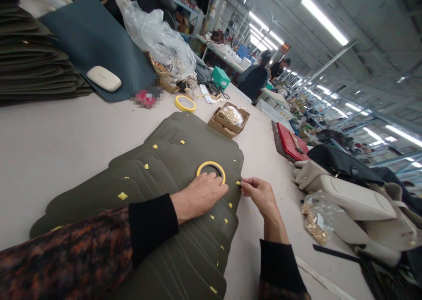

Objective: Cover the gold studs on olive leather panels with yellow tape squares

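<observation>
Overlapping dark olive-green panels [204, 137] lie fanned out on the table, with small yellow tape pieces [122, 196] stuck to several of them. My left hand [201, 194] rests on the panels, its fingers curled over the near rim of a roll of yellow tape [211, 163]. At the right edge of the panels, my right hand [260, 193] is closed in a pinch. Between its thumb and forefinger is a small piece of yellow tape [238, 183], at the edge of the top panel.
Beyond the panels are another yellow tape roll [185, 103] and a cardboard box [227, 120] of gold-coloured hardware. A stack of dark panels [33, 54] and a white case [104, 78] are at left. Beige bags [356, 196] and a plastic bag of gold parts [317, 225] lie right.
</observation>
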The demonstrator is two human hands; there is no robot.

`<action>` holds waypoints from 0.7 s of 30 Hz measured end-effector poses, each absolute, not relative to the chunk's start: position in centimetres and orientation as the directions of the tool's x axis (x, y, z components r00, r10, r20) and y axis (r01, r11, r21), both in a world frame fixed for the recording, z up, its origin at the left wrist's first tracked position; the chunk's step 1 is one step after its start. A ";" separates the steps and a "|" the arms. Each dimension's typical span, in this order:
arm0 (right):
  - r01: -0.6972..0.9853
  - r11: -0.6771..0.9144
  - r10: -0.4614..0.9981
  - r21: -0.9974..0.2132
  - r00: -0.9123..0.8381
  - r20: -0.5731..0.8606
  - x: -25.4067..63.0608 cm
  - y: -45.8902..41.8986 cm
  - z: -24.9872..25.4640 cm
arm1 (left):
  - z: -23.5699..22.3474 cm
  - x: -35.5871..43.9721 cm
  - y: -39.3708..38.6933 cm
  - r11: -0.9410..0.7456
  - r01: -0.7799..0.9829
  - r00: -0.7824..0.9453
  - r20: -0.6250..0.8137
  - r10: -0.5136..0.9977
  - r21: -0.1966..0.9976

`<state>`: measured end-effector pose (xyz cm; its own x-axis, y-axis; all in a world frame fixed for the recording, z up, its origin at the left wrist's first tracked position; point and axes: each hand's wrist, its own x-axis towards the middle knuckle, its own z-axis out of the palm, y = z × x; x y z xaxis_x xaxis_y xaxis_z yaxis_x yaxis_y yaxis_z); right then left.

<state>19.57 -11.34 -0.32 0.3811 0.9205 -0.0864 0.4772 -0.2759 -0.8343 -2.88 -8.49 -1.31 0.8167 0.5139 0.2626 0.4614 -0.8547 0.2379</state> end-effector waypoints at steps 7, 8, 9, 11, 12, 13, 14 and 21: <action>0.512 -0.306 0.914 -0.803 0.392 -0.099 19.0 -10.5 -1.8 | -1.3 -2.9 -8.5 -0.853 0.471 0.805 0.285 0.520 0.225; 0.515 -0.312 0.913 -0.798 0.394 -0.103 18.9 -10.3 -2.0 | -1.3 -2.8 -8.5 -0.854 0.469 0.806 0.286 0.519 0.226; 0.520 -0.318 0.913 -0.793 0.394 -0.107 18.8 -10.2 -2.1 | -1.4 -2.8 -8.5 -0.854 0.469 0.806 0.286 0.519 0.228; 0.538 -0.326 0.913 -0.777 0.391 -0.113 18.7 -9.9 -2.2 | -1.4 -2.7 -8.5 -0.853 0.468 0.806 0.285 0.519 0.230; 0.551 -0.327 0.915 -0.767 0.386 -0.113 18.6 -9.8 -2.2 | -1.5 -2.7 -8.5 -0.852 0.469 0.805 0.285 0.521 0.232; 0.567 -0.326 0.919 -0.756 0.378 -0.113 18.5 -9.7 -2.2 | -1.6 -2.6 -8.5 -0.851 0.471 0.804 0.284 0.523 0.234; 0.584 -0.324 0.923 -0.745 0.368 -0.112 18.5 -9.6 -2.2 | -1.7 -2.6 -8.5 -0.851 0.471 0.804 0.284 0.523 0.235; 0.680 -0.295 0.942 -0.671 0.324 -0.086 18.4 -9.1 -2.9 | -1.8 -2.6 -8.3 -0.863 0.464 0.820 0.272 0.504 0.199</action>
<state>18.42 -9.13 -2.86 0.3237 0.9423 -0.0860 0.6804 -0.2950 -0.6708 -2.55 -8.29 -1.76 0.8198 0.5036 0.2725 0.4639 -0.8631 0.1995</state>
